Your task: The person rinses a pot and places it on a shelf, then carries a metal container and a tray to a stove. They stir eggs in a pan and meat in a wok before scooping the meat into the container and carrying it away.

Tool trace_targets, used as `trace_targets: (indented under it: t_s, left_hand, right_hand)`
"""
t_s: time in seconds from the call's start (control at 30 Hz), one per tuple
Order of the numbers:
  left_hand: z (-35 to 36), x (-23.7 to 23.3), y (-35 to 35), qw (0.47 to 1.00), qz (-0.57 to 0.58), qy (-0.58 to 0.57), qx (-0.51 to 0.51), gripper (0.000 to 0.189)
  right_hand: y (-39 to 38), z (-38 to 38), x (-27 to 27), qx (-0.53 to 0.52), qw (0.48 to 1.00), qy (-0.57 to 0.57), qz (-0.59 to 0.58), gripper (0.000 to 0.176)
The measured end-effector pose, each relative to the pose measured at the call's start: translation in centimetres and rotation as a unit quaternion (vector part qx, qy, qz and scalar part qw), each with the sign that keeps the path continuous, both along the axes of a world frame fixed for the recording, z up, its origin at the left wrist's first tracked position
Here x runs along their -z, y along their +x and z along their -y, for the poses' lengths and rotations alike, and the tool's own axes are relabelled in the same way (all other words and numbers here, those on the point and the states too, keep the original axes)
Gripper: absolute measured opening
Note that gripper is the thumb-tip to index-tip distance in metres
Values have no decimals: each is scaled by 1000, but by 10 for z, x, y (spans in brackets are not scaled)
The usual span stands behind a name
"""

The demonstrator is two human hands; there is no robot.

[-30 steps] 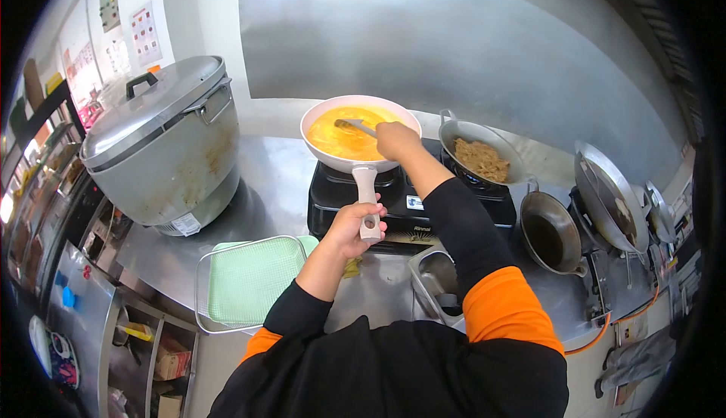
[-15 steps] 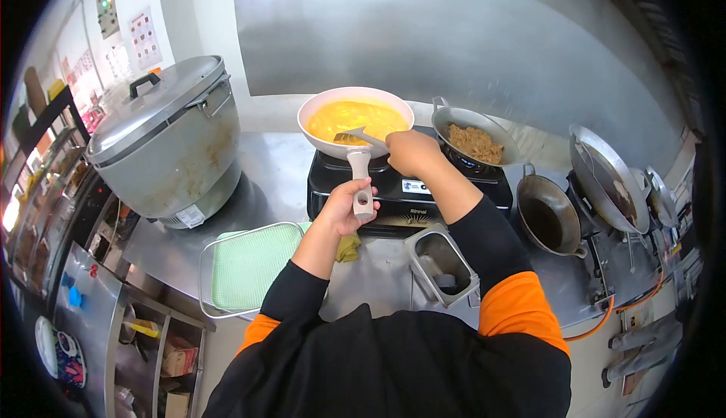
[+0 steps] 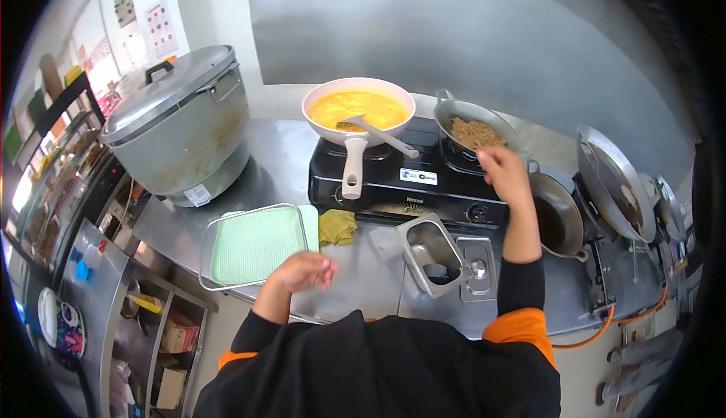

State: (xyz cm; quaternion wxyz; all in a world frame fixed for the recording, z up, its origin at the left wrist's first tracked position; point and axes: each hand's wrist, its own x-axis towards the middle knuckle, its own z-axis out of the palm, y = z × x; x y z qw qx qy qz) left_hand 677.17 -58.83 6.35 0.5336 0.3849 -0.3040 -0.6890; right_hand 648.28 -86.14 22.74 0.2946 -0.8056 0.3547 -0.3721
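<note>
My left hand (image 3: 305,270) is loosely curled with nothing in it, near the right front corner of a wire rack over a green tray (image 3: 257,244). My right hand (image 3: 505,176) is over the right side of the black gas stove (image 3: 355,180), its fingers partly bent and apart with no object visible in them. Its fingertips overlap the near edge of a small wok (image 3: 503,119) of brown shredded food (image 3: 476,132). A turner (image 3: 389,140) leans in the pale frying pan (image 3: 353,168), its head in yellow egg-like liquid (image 3: 359,108).
A large lidded pot (image 3: 193,134) stands at the left. A yellow-green cloth (image 3: 336,227), a steel container (image 3: 431,255) and a steel lid (image 3: 478,267) lie before the stove. At the right are a dark wok (image 3: 556,214) and larger pans (image 3: 616,180). An orange hose (image 3: 597,335) runs below.
Both hands have let go: the left of the pan handle, the right of the turner. My left hand has come back toward me; my right has moved right, toward the small wok.
</note>
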Motion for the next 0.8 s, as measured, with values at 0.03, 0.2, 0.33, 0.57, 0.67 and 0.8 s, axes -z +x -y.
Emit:
trace_targets:
  t_s: [0.03,0.2,0.33,0.57,0.67,0.8]
  left_hand:
    - [-17,10,0,1000,2,28,-8,20]
    - [-76,45,-21,982,23,106,-151,24]
    - [-65,39,-44,932,160,148,-289,35]
    - [-14,73,-96,660,580,81,-471,25]
    - [-9,78,-127,557,657,25,-508,23]
    - [-3,80,-139,549,673,10,-496,21]
  right_hand:
    - [-14,-1,15,9,997,-61,-34,25]
    - [-63,-18,110,-106,986,61,-117,34]
    - [-69,-29,144,-116,981,31,-155,37]
    - [-53,-50,117,-210,938,98,-256,34]
    - [-56,-42,135,-236,937,52,-253,35]
    - [-60,-43,132,-246,935,21,-256,27]
